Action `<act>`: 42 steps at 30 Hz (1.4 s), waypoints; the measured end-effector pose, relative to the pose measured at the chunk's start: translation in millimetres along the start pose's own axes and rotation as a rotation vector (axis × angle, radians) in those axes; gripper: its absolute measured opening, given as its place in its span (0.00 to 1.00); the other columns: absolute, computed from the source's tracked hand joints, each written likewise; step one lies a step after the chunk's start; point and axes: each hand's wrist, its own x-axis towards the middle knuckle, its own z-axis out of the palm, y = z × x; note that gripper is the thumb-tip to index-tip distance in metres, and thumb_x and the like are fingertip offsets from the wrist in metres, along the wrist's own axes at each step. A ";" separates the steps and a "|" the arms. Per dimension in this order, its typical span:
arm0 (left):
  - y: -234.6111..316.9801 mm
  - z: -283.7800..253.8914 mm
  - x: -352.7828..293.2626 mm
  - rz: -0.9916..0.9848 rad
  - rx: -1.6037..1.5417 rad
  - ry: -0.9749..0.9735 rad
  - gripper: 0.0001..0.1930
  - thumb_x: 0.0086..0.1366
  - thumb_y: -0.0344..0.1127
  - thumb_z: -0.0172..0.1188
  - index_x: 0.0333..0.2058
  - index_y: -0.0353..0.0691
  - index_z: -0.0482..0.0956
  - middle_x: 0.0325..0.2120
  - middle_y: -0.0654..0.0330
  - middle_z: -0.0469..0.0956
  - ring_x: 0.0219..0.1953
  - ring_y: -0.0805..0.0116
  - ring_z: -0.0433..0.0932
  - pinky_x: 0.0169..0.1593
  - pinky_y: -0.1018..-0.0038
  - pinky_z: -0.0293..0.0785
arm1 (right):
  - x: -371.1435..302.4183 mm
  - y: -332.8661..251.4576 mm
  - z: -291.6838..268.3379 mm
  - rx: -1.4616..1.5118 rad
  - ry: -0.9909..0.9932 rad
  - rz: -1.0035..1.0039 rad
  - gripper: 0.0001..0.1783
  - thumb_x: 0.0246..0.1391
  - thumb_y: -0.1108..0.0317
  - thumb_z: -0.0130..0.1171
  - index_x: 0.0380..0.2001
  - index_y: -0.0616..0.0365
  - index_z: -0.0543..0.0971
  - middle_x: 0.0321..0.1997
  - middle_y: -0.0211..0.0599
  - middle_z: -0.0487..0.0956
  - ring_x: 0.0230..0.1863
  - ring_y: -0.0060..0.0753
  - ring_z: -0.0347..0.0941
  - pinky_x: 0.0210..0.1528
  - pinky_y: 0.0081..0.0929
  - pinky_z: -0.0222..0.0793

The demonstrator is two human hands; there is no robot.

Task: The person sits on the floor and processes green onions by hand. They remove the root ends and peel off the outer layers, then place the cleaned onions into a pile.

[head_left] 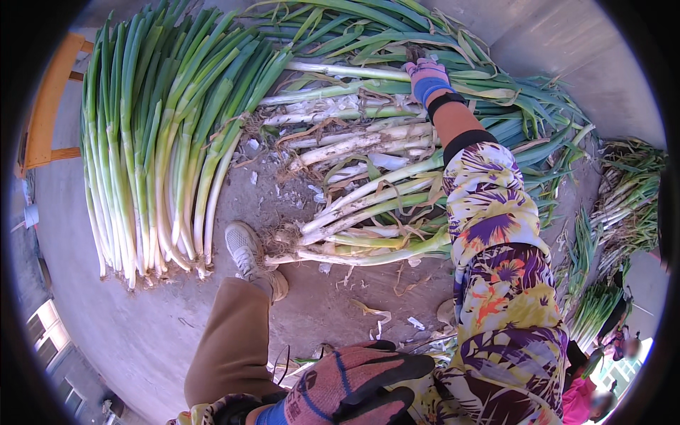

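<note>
My right arm, in a flowered sleeve, stretches across a loose heap of long green onions (368, 191) with dried leaves and earthy roots. At the far side, my right hand (427, 74), in a pink and blue glove with dark fingers, is closed around a pale-stalked green onion (347, 69); its fingertips are partly hidden. Close to my body is my left hand (340, 386), in a matching glove. Its dark fingers point right, apart from the thumb, with nothing seen between them. To the left lies a tidy row of cleaned green onions (159, 156), white ends toward me.
My shoe (246, 253) stands between the row and the heap. Peeled scraps (265, 184) litter the grey floor. A wooden frame (53, 99) is at the far left. More green onions (630, 205) lie at the right, with a person in pink (579, 400) at lower right.
</note>
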 end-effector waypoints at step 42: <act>-2.0 -5.3 14.6 -0.048 0.094 0.073 0.18 0.55 0.27 0.56 0.47 0.33 0.73 0.45 0.52 0.74 0.51 0.53 0.69 0.56 0.63 0.62 | 5.8 19.0 4.8 0.051 -0.255 -0.028 0.57 0.35 0.24 0.51 0.59 0.58 0.61 0.61 0.46 0.65 0.60 0.45 0.62 0.61 0.37 0.57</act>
